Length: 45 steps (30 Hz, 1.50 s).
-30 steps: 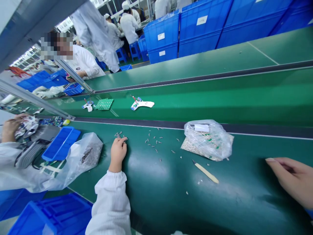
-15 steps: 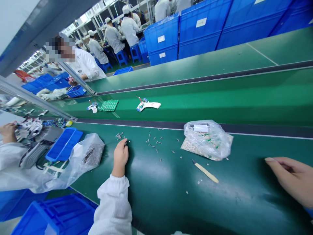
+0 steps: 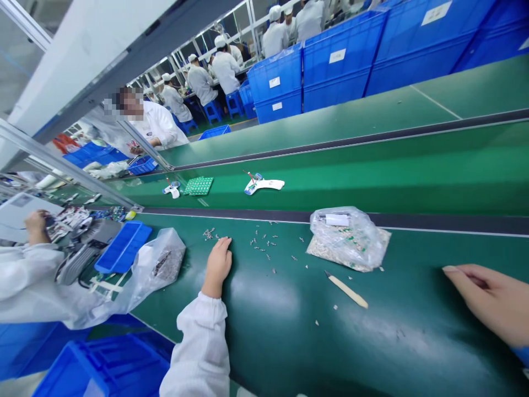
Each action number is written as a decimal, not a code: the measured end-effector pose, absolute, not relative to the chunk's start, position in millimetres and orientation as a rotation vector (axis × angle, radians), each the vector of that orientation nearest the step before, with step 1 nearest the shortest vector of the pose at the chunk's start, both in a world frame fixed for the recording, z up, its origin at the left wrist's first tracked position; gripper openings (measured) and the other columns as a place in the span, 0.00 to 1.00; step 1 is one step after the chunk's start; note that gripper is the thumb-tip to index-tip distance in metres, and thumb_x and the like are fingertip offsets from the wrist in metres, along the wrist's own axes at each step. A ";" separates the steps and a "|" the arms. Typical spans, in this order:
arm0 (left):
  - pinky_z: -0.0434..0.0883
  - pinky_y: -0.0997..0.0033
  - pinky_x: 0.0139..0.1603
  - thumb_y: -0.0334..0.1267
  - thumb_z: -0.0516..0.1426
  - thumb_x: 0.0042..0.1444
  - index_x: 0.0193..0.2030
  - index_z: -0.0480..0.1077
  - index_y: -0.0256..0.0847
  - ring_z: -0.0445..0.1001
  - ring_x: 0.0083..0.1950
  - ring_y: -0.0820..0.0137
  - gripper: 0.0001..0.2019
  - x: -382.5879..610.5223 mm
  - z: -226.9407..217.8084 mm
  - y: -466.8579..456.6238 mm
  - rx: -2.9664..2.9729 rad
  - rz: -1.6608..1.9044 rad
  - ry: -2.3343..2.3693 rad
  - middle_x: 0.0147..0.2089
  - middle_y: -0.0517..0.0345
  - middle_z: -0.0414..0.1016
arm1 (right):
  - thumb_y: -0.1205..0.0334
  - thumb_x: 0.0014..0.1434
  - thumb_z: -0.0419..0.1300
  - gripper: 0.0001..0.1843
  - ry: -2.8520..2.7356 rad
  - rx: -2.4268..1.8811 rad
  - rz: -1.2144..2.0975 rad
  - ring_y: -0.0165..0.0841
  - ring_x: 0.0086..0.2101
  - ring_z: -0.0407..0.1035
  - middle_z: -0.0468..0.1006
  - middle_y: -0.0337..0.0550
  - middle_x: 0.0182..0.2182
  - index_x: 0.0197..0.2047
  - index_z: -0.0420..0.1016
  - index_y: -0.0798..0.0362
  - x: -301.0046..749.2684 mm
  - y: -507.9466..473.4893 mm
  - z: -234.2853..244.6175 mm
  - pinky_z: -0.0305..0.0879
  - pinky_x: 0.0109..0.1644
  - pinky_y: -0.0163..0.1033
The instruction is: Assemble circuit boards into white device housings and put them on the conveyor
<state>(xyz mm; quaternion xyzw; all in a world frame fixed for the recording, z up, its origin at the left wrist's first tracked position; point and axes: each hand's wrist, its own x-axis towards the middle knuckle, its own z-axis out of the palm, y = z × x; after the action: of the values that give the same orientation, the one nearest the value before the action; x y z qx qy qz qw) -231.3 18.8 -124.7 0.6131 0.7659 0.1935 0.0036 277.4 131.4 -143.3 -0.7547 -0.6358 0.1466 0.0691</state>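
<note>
My left hand (image 3: 219, 264) rests on the green bench, its fingers bent and held together, tips down. Its fingertips lie between a small pile of metal parts (image 3: 210, 234) and several scattered metal pieces (image 3: 264, 242). Anything under those fingertips is hidden. Over at the right edge, my right hand (image 3: 491, 295) is curled, thumb against the fingers; I cannot make out anything in it. Between the hands lie a pale-handled pointed tool (image 3: 347, 289) and a clear plastic bag (image 3: 351, 240) filled with small pale pieces.
An open bag of dark parts (image 3: 167, 259) and a blue tray (image 3: 124, 247) stand to the left, beside a co-worker's sleeve (image 3: 28, 275). On the green belt behind lie a white curved device (image 3: 266, 185) and a green circuit panel (image 3: 199, 186). Blue crates (image 3: 339, 71) stand beyond.
My left hand has slid slightly right, away from the pile of metal parts. The view has shifted a little; my right hand stays much the same.
</note>
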 end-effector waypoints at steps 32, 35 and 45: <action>0.70 0.53 0.48 0.40 0.55 0.59 0.54 0.64 0.39 0.70 0.50 0.62 0.17 -220.0 -123.7 11.3 1.642 0.779 2.489 0.55 0.49 0.67 | 0.62 0.57 0.50 0.15 -2.408 -0.872 1.309 0.28 0.24 0.64 0.71 0.40 0.21 0.23 0.70 0.54 87.7 -12.5 -99.0 0.59 0.30 0.32; 0.70 0.53 0.49 0.40 0.55 0.59 0.55 0.64 0.39 0.70 0.51 0.62 0.18 -222.1 -124.6 15.0 1.683 0.773 2.477 0.56 0.49 0.66 | 0.63 0.57 0.51 0.13 -2.433 -0.870 1.313 0.28 0.24 0.63 0.70 0.39 0.20 0.23 0.70 0.53 86.5 -12.0 -98.0 0.58 0.30 0.32; 0.70 0.54 0.48 0.41 0.54 0.59 0.53 0.65 0.39 0.71 0.50 0.63 0.16 -216.5 -123.7 6.2 1.751 0.805 2.379 0.54 0.49 0.68 | 0.63 0.57 0.50 0.13 -2.473 -0.845 1.326 0.27 0.24 0.62 0.69 0.39 0.21 0.24 0.70 0.54 85.9 -12.2 -99.1 0.58 0.32 0.33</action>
<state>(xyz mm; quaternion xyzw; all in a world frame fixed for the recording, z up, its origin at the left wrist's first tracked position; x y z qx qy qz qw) -216.5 6.2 -123.7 0.5714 0.7765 0.2627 0.0400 85.9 -12.2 -99.1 -0.2868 -0.8391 0.4500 0.1055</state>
